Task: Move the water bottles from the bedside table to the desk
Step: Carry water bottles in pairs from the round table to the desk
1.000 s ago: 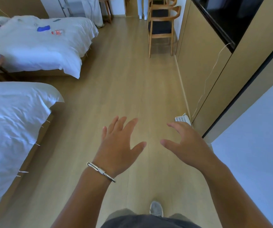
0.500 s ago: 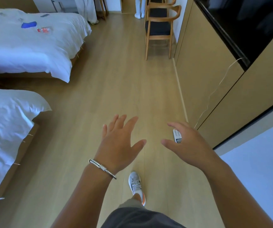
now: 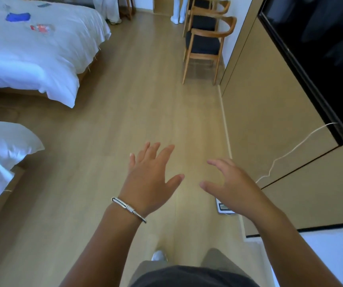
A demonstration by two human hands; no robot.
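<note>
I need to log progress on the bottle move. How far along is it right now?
Nothing shows as done: no water bottle, bedside table or desk is in view. In hand: nothing, since the left hand and right hand are both open and empty above the wooden floor, between the beds and the chairs. Fetching and placing the bottles seems left.

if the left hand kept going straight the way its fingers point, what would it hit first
Probably nothing close. The left hand, open and empty, points up the bare wooden floor. The way looks free until the wooden chair at the far end, though depth is hard to judge here.
</note>
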